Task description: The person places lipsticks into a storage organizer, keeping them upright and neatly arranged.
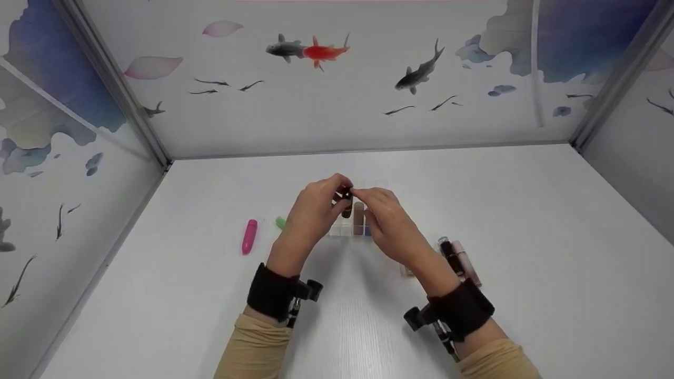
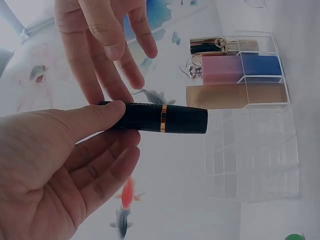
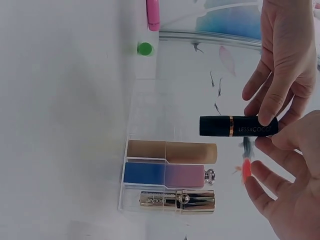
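Note:
My left hand [image 1: 310, 213] pinches a black lipstick tube [image 3: 217, 126] with a gold band between its thumb and fingers. The lipstick is above a clear divided organizer [image 1: 339, 231]. At the tube's upper end, a fingertip of my right hand [image 1: 389, 226] touches it, the thumb standing apart. Three things stand in the organizer's slots: a brown tube [image 2: 215, 96], a pink and blue lipstick [image 3: 185, 175] with a silver knob, and a gold lipstick [image 3: 197, 201]. Other slots beside the brown tube hold nothing in the left wrist view.
A pink tube [image 1: 249, 237] lies on the white table left of the hands. The green-ended item [image 1: 280, 223] is partly hidden by the left hand. Near the right forearm lie a dark tube [image 1: 450, 255] and a pale pink tube [image 1: 466, 263]. Printed walls surround the table.

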The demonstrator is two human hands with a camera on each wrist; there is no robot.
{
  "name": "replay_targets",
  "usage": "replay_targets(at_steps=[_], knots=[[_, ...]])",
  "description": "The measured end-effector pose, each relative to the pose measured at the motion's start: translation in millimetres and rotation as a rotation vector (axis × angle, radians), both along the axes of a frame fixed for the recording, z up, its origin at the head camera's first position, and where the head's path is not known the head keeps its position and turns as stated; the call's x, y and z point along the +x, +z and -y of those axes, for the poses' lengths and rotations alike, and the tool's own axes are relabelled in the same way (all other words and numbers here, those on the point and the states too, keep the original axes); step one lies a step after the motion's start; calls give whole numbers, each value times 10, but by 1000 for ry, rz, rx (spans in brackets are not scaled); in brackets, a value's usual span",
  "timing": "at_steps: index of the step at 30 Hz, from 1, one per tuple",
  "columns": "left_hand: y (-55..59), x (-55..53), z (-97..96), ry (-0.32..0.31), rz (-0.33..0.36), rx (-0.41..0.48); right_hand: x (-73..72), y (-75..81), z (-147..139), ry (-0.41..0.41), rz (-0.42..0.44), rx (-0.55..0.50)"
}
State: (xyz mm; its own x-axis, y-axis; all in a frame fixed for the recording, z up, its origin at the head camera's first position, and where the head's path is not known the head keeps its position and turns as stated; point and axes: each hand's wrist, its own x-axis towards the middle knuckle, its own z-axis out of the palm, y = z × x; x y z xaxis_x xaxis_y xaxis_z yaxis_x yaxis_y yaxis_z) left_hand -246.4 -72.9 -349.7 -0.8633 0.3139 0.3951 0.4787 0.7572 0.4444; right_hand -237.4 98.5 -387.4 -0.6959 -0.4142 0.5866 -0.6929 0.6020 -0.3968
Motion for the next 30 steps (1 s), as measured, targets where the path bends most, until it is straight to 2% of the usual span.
replay_targets(at_steps=[4,12,17,23,30], knots=[[-35,-15,0,17,14,-7,-20,-38,19,-5,-27,28],[-96,-48,-7,25,37,-40,-74,-132,14,-6,-142,72],[-126,-62,-5,21,27,-52,-98,-163,17,-1,-150,79],[-151,-75,-26,39,57,-78,-108,-175,16,-8,-145,95],[-203,-96,-37,48,55,-100,-117,-198,23,-3,-190,94]])
